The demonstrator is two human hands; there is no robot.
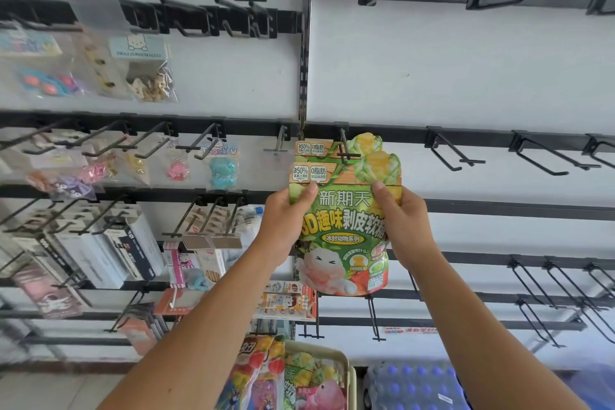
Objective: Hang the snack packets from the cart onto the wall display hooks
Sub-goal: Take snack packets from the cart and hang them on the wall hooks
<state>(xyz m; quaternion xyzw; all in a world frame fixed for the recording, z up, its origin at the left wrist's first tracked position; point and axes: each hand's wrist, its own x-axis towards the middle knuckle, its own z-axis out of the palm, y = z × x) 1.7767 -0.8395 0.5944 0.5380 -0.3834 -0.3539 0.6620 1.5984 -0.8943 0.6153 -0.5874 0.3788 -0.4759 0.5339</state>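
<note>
Upright against the white wall, the green snack packet (344,220) hangs with its long axis vertical, its printed face turned toward the camera and its top edge up at the black hook (345,146). That hook's wire prong passes in front of the packet's upper part; a second packet (309,149) of the same design sits just behind and slightly higher on the same prong. The front packet is a glossy, flat, soft pouch with a scalloped top corner showing yellow-and-green fruit shapes, pale lettering across the middle and a cartoon figure near the bottom.

Both hands hold it at mid-height from opposite edges. The left hand (283,226) grips the left edge, thumb pressed on the printed front, fingers behind. The right hand (404,220) pinches the right edge the same way. Most of the packet's top third rises above the thumbs, and its lower half hangs below the palms.

Below, the cream-coloured cart (342,356) holds more packets (266,376) in red, green and pink. Small packaged trinkets (146,70) hang to the left, and bare black hooks (545,156) line the rails to the right.
</note>
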